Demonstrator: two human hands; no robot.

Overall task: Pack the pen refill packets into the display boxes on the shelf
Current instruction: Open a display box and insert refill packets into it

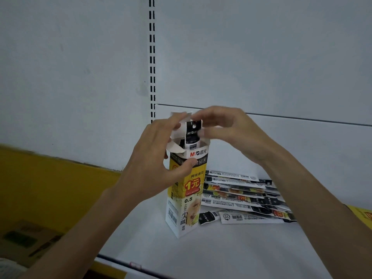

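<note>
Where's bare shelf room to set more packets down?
Bare shelf runs in front of the box and the packet pile, to the front edge; a smaller patch lies left of the box. Crowded: the pile right of the box, and the box top, between left hand and right hand.

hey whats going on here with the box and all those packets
A person is filling a display box that stands upright on the white shelf. The left hand grips the box near its open top. The right hand pinches a refill packet that sticks partway out of the opening. A loose pile of packets lies on the shelf just right of the box, not yet packed.
</note>
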